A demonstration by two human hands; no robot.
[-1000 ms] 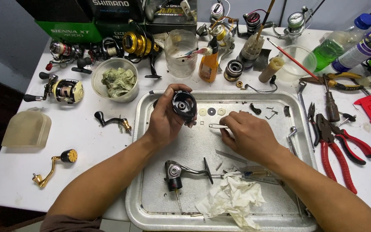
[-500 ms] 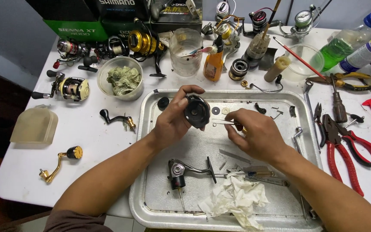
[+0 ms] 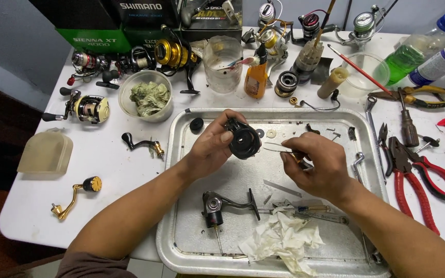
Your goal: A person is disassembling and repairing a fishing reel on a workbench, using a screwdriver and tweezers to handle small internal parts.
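Reel body (image 3: pixel 243 139), black and round, is gripped in the left hand (image 3: pixel 213 146) above the metal tray (image 3: pixel 181 206); the right hand (image 3: pixel 312 164) pinches tweezers (image 3: pixel 279 148) toward it, best kept steady and over the tray. Farther off, pliers (image 3: pixel 413 177) lie on the counter (image 3: pixel 104 170).

Matt black plastic-looking reel housing (image 3: pixel 243 140), faintly shiny at the rim. Thin bright metal tweezers (image 3: pixel 276 148). Dull, scuffed silvery metal tray (image 3: pixel 181 231). Crumpled white tissue paper (image 3: pixel 283 238), soft and rough. Glossy red plastic grips on steel pliers (image 3: pixel 413 180). Polished gold metal on spinning reel (image 3: pixel 173 54). Clear plastic cup (image 3: pixel 223 64), smeared. Smooth white tabletop (image 3: pixel 104 170).
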